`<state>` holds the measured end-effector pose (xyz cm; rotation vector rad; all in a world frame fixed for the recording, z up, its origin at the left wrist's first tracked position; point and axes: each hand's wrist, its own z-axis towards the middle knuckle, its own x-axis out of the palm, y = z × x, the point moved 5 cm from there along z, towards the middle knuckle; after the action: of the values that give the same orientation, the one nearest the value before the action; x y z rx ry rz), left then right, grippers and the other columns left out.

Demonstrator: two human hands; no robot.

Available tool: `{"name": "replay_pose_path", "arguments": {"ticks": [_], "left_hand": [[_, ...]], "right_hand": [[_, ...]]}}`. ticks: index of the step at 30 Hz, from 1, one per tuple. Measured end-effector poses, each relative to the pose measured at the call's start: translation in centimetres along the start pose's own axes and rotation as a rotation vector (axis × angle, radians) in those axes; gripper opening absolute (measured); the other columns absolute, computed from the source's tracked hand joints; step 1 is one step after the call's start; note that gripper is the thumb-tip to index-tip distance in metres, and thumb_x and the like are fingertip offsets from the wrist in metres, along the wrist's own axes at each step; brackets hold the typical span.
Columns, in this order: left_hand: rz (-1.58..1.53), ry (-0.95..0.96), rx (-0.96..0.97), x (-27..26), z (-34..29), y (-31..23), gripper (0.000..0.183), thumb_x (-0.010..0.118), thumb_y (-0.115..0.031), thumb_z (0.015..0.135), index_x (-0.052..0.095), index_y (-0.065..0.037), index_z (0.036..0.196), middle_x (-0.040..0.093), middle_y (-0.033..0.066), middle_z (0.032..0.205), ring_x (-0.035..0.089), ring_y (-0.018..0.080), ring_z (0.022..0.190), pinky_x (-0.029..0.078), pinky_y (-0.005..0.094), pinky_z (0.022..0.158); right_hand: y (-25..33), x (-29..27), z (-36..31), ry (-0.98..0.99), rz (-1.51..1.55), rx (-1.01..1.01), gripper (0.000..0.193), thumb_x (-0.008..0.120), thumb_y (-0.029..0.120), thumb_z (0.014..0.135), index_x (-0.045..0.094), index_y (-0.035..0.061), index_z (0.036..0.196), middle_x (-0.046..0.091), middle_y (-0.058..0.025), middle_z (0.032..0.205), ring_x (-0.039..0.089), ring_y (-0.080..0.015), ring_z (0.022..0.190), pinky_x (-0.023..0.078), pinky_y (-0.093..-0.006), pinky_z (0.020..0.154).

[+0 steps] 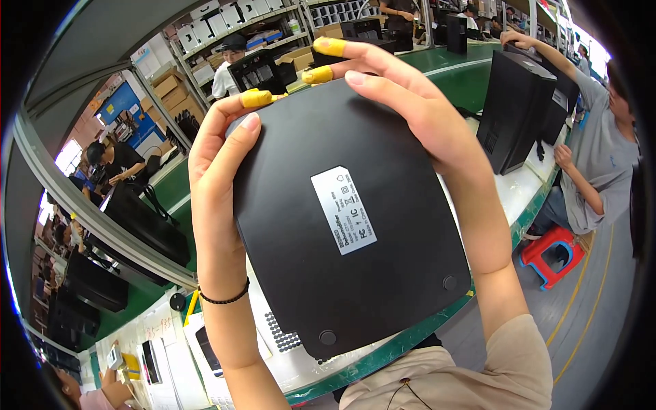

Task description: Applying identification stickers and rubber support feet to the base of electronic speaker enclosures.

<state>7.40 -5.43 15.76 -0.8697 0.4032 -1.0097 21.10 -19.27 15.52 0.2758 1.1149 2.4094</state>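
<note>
Two-handedly gripping, with bare left hand (217, 150) and bare right hand (427, 113), a matte-black plastic housing (406, 212) by its far corners over the white tabletop's (301, 372) near edge, probably keeping its silver label (344, 210) uncovered.

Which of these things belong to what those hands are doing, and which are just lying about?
Job, apparently:
black panel, held by left hand and right hand
white label on it
perhaps the round black pads on the bench

Just about, seemingly:
red stool
cardboard boxes
</note>
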Motion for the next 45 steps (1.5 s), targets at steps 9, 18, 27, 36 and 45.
{"name": "replay_pose_path", "arguments": {"ticks": [9,18,27,36,45], "left_hand": [[0.033,-0.055,-0.043,-2.1,1.1,0.9,0.025,0.060,-0.014,0.089,0.061,-0.001,0.111,0.064,0.0040,0.094,0.061,0.0063,0.082,0.046,0.0177,0.074],[0.061,-0.287,-0.085,-4.5,2.4,5.2,0.051,0.062,-0.023,0.090,0.043,-0.003,0.132,0.052,0.0114,0.131,0.049,0.0149,0.118,0.043,0.0219,0.085],[0.608,-0.495,0.522,-2.5,-5.0,7.2,0.057,0.047,-0.009,0.096,0.018,0.003,0.144,0.028,0.0162,0.145,0.033,0.0299,0.135,0.022,0.0428,0.113],[1.731,0.513,1.042,3.6,-13.3,17.6,0.035,0.051,-0.032,0.091,0.054,-0.017,0.123,0.049,-0.0012,0.135,0.042,0.0171,0.128,0.029,0.0401,0.111],[2.053,0.509,1.169,1.4,-11.1,19.9,0.049,0.043,-0.036,0.090,0.041,-0.023,0.137,0.039,-0.0032,0.142,0.025,0.0133,0.139,0.011,0.0453,0.117]], "right_hand": [[0.1,1.2,2.5,-0.028,0.271,0.184,0.045,0.059,0.010,0.091,0.046,0.0012,0.133,0.055,-0.0103,0.127,0.053,-0.0178,0.114,0.040,-0.0320,0.100],[-6.1,-2.6,-2.8,-0.363,0.001,-0.106,0.040,0.044,0.035,0.101,0.051,0.0074,0.129,0.058,-0.0027,0.111,0.053,-0.0089,0.103,0.038,-0.0232,0.094],[-6.8,0.9,-2.1,-0.253,-0.185,-0.192,0.060,0.040,0.050,0.099,0.039,0.0054,0.140,0.048,-0.0064,0.134,0.039,-0.0140,0.129,0.023,-0.0304,0.110],[-6.2,3.7,-0.8,-0.349,0.026,-0.170,0.057,0.073,0.035,0.085,0.051,0.0054,0.128,0.054,0.0007,0.096,0.048,-0.0062,0.090,0.038,-0.0206,0.083],[-7.2,6.6,2.3,-0.139,0.023,-0.193,0.053,0.077,0.025,0.081,0.056,0.0064,0.126,0.059,-0.0002,0.099,0.053,-0.0052,0.092,0.042,-0.0199,0.084]]}}
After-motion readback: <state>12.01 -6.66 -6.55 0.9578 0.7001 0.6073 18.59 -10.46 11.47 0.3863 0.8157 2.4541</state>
